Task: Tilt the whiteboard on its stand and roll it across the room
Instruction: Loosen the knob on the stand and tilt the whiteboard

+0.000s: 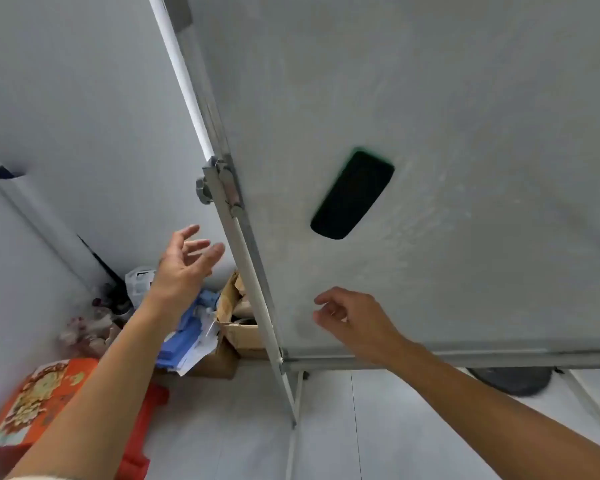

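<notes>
The whiteboard (447,109) fills the upper right of the head view, its pale grey face streaked with wipe marks. A black eraser with a green edge (352,195) sticks to it. The board hangs on a white metal stand post (253,275) with a grey pivot knob (203,191) on its left edge. My left hand (184,266) is open with fingers spread, just left of the post and below the knob, touching nothing. My right hand (352,318) hovers in front of the board's lower left corner, fingers loosely curled, holding nothing.
Behind the post sit a cardboard box (238,332) with crumpled paper and blue-and-white papers (187,337). An orange printed box on a red stool (49,396) stands at lower left. A dark round object (513,381) lies on the tiled floor under the board's bottom rail (465,358).
</notes>
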Available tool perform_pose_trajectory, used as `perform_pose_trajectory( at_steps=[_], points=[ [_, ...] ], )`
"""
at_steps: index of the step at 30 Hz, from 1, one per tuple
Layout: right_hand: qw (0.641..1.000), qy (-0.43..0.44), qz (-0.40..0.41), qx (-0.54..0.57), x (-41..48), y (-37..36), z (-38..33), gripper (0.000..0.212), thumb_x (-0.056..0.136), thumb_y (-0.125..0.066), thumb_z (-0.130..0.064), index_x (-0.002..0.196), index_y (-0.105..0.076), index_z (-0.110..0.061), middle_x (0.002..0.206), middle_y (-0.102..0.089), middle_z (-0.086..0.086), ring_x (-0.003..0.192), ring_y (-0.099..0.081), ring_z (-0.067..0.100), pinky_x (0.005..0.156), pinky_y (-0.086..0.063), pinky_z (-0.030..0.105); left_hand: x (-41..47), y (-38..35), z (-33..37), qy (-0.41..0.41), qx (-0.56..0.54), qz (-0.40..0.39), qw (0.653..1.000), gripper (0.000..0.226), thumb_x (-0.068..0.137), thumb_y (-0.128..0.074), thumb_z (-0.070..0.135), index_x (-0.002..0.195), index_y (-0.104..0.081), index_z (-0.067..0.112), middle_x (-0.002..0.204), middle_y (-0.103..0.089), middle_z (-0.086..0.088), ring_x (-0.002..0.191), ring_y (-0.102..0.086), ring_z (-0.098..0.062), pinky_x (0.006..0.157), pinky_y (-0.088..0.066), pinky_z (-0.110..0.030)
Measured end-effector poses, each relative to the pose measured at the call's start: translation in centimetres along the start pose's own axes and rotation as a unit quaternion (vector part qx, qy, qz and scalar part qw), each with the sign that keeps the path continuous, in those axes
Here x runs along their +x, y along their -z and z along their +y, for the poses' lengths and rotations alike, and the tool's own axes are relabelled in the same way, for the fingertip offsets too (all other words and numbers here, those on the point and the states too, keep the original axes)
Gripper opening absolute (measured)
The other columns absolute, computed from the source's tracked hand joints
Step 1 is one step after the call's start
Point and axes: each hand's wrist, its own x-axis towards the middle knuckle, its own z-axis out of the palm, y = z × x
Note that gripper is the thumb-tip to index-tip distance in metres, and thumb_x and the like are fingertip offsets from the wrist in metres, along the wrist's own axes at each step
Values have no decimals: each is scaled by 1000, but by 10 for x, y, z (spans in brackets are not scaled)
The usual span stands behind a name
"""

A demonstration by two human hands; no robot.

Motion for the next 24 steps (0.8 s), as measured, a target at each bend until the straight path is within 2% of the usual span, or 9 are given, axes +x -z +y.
perform_pose_trajectory(
  at_steps=[2, 4, 6, 9, 11, 16, 19, 21, 24],
  points=[
    [999, -14, -6, -32, 25, -15, -16, 32, 86, -62, -39, 112, -63, -21, 92, -67, -6, 84, -64, 11, 85, -55, 34, 21, 8, 10, -14, -5, -41, 999, 93, 69, -78, 49, 144, -31, 22, 134, -53, -12, 120, -56, -27, 96, -48, -38],
    [998, -20, -22, -64, 52, -32, -33, 38, 85, -60, -45, 116, -60, -21, 99, -70, -4, 88, -65, 13, 85, -54, 35, 44, 15, 21, -16, -26, -95, 995, 110, 51, -84, 55, 142, -32, 24, 127, -60, -10, 113, -61, -23, 96, -50, -39],
    [995, -18, -20, -94, 77, -48, -45, 44, 84, -59, -49, 117, -59, -21, 104, -72, -2, 91, -66, 17, 84, -54, 36, 66, 21, 21, -26, -43, -131, 990, 113, 37, -89, 57, 135, -39, 28, 116, -67, -11, 103, -68, -22, 91, -53, -39],
    [992, -8, 9, -128, 105, -68, -56, 45, 82, -58, -54, 113, -60, -20, 100, -73, -1, 91, -67, 20, 83, -54, 36, 92, 33, 22, -41, -55, -168, 983, 112, 37, -91, 52, 135, -44, 24, 105, -72, -18, 93, -72, -28, 82, -60, -38],
    [987, -8, 39, -154, 119, -78, -60, 45, 81, -57, -58, 107, -62, -22, 95, -74, -3, 89, -67, 19, 82, -54, 36, 104, 35, 22, -44, -60, -191, 979, 106, 42, -92, 47, 134, -48, 19, 96, -76, -18, 84, -74, -30, 74, -63, -35],
    [973, -27, 111, -201, 137, -84, -51, 46, 77, -55, -66, 86, -67, -22, 81, -73, -4, 77, -68, 18, 72, -57, 33, 118, 16, 24, -78, -43, -213, 973, 56, 64, -78, 16, 118, -61, 14, 80, -79, -7, 70, -74, -24, 65, -63, -34],
    [968, -33, 143, -204, 133, -70, -37, 41, 78, -58, -63, 80, -68, -23, 77, -73, -6, 73, -68, 15, 70, -57, 31, 121, -4, 30, -85, -42, -241, 966, 55, 61, -78, 14, 114, -62, 10, 90, -75, -13, 77, -72, -25, 70, -63, -35],
    [966, -39, 149, -210, 127, -58, -26, 42, 79, -57, -63, 81, -68, -23, 77, -73, -6, 73, -69, 14, 71, -57, 31, 120, -22, 36, -89, -52, -259, 960, 57, 60, -77, 11, 114, -59, 2, 95, -70, -14, 81, -70, -19, 73, -62, -28],
    [965, -58, 157, -203, 119, -41, -11, 45, 79, -55, -64, 82, -69, -21, 78, -75, -5, 74, -69, 16, 71, -56, 30, 119, -53, 43, -92, -61, -285, 952, 52, 62, -75, 8, 109, -56, 3, 91, -70, -8, 78, -71, -10, 74, -59, -22]
  ],
)
